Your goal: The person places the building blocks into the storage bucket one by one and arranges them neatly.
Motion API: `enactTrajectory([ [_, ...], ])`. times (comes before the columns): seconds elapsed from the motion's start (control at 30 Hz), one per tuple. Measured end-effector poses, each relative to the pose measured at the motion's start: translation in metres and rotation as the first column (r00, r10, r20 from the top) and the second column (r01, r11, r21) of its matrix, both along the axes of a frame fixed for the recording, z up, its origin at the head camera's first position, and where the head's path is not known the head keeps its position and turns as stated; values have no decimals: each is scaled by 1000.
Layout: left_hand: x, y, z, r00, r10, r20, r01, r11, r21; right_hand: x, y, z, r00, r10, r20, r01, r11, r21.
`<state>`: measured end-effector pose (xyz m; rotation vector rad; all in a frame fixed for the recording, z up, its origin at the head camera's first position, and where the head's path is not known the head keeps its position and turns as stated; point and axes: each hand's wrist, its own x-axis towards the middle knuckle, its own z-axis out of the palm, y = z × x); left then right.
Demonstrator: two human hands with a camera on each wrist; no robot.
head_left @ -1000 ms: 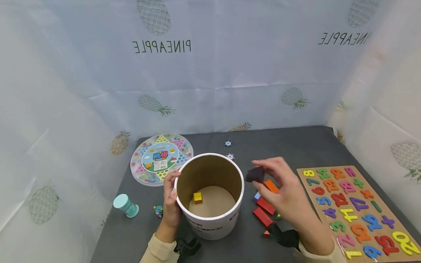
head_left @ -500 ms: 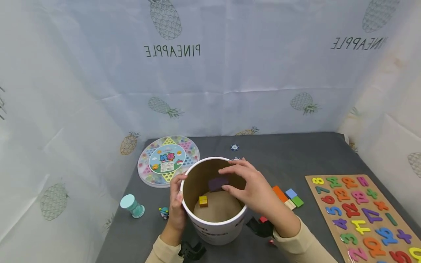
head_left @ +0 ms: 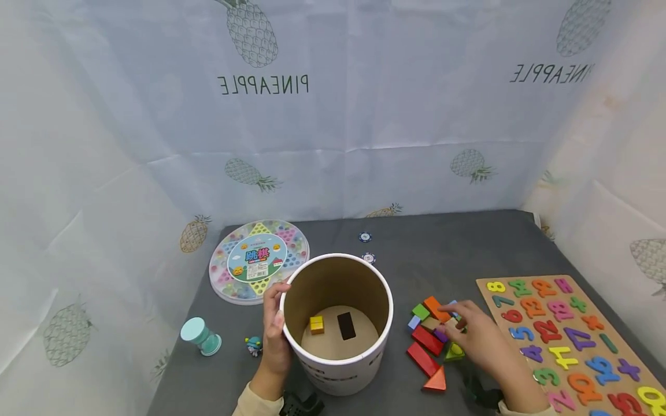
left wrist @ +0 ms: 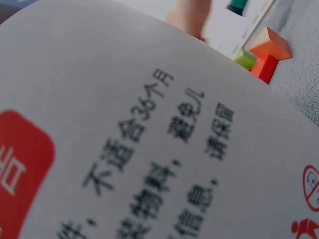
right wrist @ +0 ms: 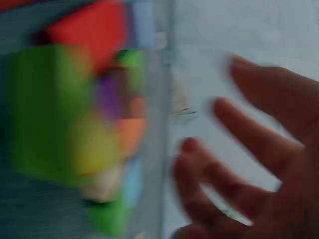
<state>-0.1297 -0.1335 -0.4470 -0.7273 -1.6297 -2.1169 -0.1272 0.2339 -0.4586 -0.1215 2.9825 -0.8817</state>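
A white cardboard bucket point(head_left: 338, 384) with printed writing stands upright, its wall filling the left wrist view. My left hand point(head_left: 276, 341) grips its left side at the rim. Inside, on the tan bottom, lie a small yellow block point(head_left: 316, 325) and a dark rectangular block point(head_left: 346, 326). To the right is a pile of coloured toy blocks, among them a red block point(head_left: 422, 359), an orange triangular block point(head_left: 436, 379) and a green block point(head_left: 420, 312). My right hand point(head_left: 481, 338) hovers at the pile's right side; its fingers look spread and hold nothing in the right wrist view.
A number puzzle board point(head_left: 593, 346) lies at the right. Behind the bucket are a round game board point(head_left: 257, 257) and two poker chips, one farther back point(head_left: 365, 237). A mint hourglass-shaped toy point(head_left: 200, 335) and a small figurine point(head_left: 254, 345) stand at the left.
My right hand carried the dark block leftward into the bucket and let it go, then moved back right to the pile. The left hand kept its grip on the bucket.
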Motion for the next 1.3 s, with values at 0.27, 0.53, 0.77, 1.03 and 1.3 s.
enactTrajectory([
  [0.27,1,-1,0,1000,3,14,-3,1000,-11,9,5,-40,989,-62,135,54,997,62],
  [0.53,2,-1,-2,999,19,25,-19,1000,-3,18,6,-34,982,-94,164,88,995,43],
  [0.77,1,-1,-1,1000,1,21,-1,1000,-4,23,5,2,992,-114,54,118,990,-83],
  [1.03,2,-2,-2,999,4,34,-4,1000,-3,17,-41,87,904,-87,-418,-73,934,-351],
  [1.3,2,-2,-1,1000,0,22,0,1000,-6,2,-115,116,762,165,-626,-448,833,-325],
])
